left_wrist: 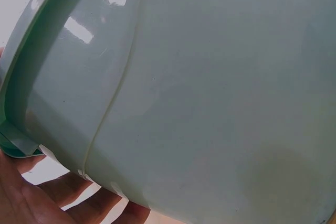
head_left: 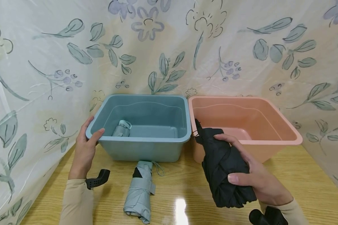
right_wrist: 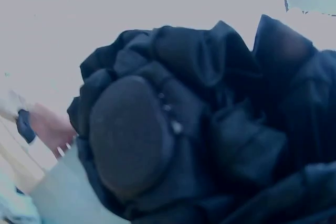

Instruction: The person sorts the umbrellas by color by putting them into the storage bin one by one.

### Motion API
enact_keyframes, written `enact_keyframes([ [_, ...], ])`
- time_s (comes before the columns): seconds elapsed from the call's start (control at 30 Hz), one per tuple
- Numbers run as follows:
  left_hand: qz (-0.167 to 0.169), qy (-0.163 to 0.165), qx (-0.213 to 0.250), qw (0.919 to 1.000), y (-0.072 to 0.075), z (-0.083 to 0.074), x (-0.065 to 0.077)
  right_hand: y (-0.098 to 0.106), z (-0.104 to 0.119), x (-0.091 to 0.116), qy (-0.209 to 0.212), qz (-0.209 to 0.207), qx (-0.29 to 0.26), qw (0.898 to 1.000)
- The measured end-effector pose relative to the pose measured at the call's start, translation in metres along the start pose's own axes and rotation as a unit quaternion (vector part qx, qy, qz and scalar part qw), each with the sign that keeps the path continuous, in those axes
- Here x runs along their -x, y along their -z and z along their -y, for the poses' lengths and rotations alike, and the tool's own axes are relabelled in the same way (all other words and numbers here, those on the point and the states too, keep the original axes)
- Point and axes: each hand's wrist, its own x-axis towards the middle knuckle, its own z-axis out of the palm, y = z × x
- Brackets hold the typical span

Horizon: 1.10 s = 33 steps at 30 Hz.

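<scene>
My left hand [head_left: 85,150] grips the left front corner of a blue plastic bin [head_left: 146,150], thumb over the rim; in the left wrist view its fingers [left_wrist: 102,203] lie along the bin's outer wall [left_wrist: 199,87]. My right hand [head_left: 262,179] holds a folded black umbrella [head_left: 221,165], its narrow end up at the near left rim of a pink bin [head_left: 270,142]. The umbrella's round end [right_wrist: 131,135] fills much of the right wrist view. A folded grey-blue umbrella [head_left: 139,195] lies on the table before the blue bin.
Inside the blue bin, at the left, is a small grey-blue cylindrical item [head_left: 122,128] with a loop; its kind is unclear. Both bins stand side by side on the wooden table [head_left: 110,206]. A floral sheet [head_left: 169,47] hangs behind and at the sides.
</scene>
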Motion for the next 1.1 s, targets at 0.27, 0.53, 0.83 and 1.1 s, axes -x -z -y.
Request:
enact_keyframes([
  [0.27,0.002,0.000,-0.001,1.0000,0.001,0.001,-0.001,0.031,0.036,-0.014,-0.006,-0.061,0.082,0.995],
  [0.53,0.001,0.002,-0.006,1.0000,0.001,0.000,-0.001,0.064,0.062,-0.043,-0.042,-0.103,0.165,0.980],
  [0.83,-0.001,0.002,-0.006,1.0000,-0.001,-0.001,-0.001,0.100,0.069,-0.080,-0.151,-0.140,0.198,0.958],
  [1.1,-0.003,0.005,-0.009,0.9999,-0.001,-0.001,-0.001,0.126,0.060,-0.108,-0.213,-0.133,0.216,0.944],
])
